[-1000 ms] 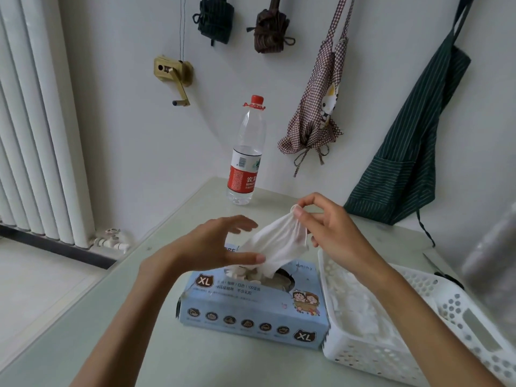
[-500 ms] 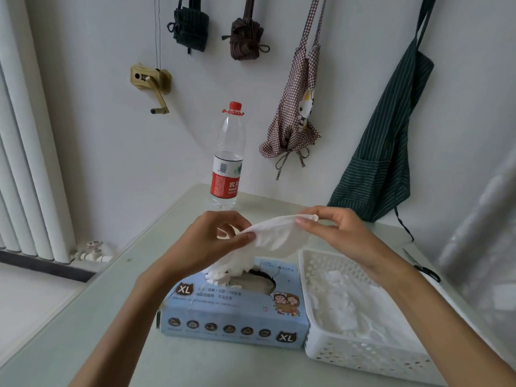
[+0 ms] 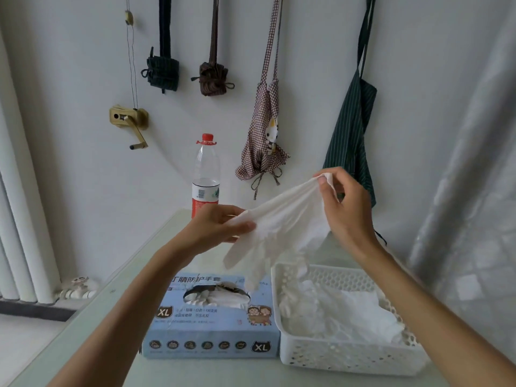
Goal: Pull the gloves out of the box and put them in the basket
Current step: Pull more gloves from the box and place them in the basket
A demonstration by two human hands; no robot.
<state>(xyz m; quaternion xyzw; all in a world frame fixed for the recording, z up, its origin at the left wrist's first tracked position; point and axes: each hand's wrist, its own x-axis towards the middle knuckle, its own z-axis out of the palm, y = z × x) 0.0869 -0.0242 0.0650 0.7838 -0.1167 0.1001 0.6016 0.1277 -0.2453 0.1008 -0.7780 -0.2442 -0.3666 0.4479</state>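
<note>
A white glove [image 3: 282, 227] hangs stretched in the air between both hands, above the box and the basket. My right hand [image 3: 346, 202] pinches its cuff high up, and my left hand [image 3: 220, 227] pinches it lower at the left. The glove's fingers dangle over the gap between box and basket. The blue glove box [image 3: 212, 331] lies on the table with more white gloves showing in its oval opening. To its right stands the white perforated basket [image 3: 349, 356], holding several crumpled white gloves [image 3: 343, 311].
A plastic water bottle [image 3: 206, 177] with a red cap stands at the table's far edge by the wall. Aprons and pouches hang on the wall behind. A radiator runs along the left; clear plastic sheeting hangs at the right.
The glove has come fully out of the box. My right hand lifted its cuff up and to the right, and the glove's fingers now hang free above the basket's left edge.
</note>
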